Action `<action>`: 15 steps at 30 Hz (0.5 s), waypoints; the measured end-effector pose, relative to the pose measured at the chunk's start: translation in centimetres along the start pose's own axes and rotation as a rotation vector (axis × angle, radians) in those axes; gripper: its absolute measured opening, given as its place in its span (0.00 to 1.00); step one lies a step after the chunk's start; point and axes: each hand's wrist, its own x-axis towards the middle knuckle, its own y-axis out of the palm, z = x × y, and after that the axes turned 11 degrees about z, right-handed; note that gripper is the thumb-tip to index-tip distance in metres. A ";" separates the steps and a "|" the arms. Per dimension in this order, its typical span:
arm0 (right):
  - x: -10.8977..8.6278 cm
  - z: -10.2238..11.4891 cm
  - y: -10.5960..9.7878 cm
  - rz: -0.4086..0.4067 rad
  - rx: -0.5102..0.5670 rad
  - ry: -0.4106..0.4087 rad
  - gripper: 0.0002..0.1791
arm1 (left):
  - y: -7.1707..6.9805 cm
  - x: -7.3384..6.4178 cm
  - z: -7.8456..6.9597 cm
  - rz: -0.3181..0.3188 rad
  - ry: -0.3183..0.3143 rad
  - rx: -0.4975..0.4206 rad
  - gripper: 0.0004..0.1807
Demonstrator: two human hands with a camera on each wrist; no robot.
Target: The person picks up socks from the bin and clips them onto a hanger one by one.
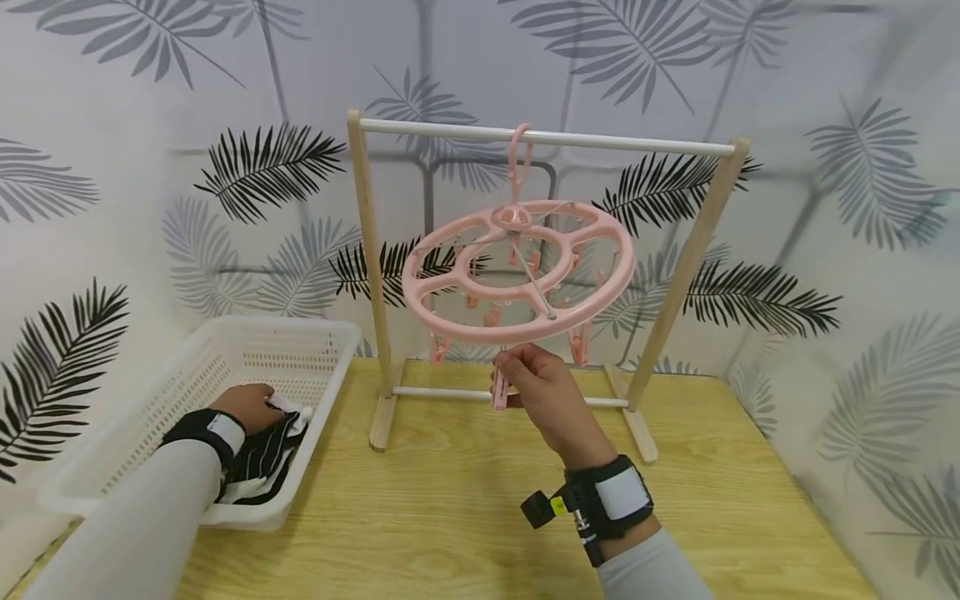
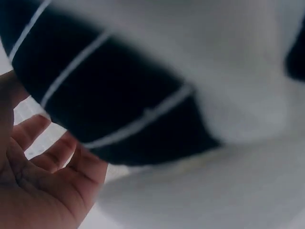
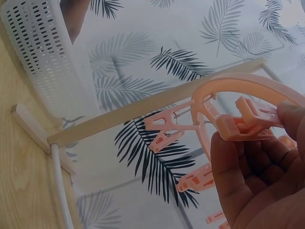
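A pink round clip hanger (image 1: 517, 333) hangs by its hook from a white rod. My right hand (image 1: 551, 400) pinches one of its pink clothespins (image 1: 500, 387) between thumb and fingers. The right wrist view shows that clothespin (image 3: 245, 121) close up, with other clips dangling nearby. My left hand (image 1: 247, 407) is down in a white plastic basket (image 1: 341, 350), at black-and-white striped cloth pieces (image 1: 258, 450) that look like socks. Striped fabric (image 2: 109, 90) fills much of the left wrist view and covers the thumb's tip, so whether the hand (image 2: 43, 191) grips it is unclear.
A wooden stand (image 1: 367, 250) with a white top rod (image 1: 630, 143) and a lower white bar (image 1: 442, 393) carries the hanger. Its feet rest on the wood-grain table (image 1: 420, 508). Behind stands a leaf-patterned wall (image 1: 825, 233). The basket lies left of the stand.
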 end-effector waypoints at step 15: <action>0.0 0.1 -0.1 -0.006 -0.009 0.015 0.16 | -0.7 0.1 -0.3 -0.129 -0.017 -0.095 0.04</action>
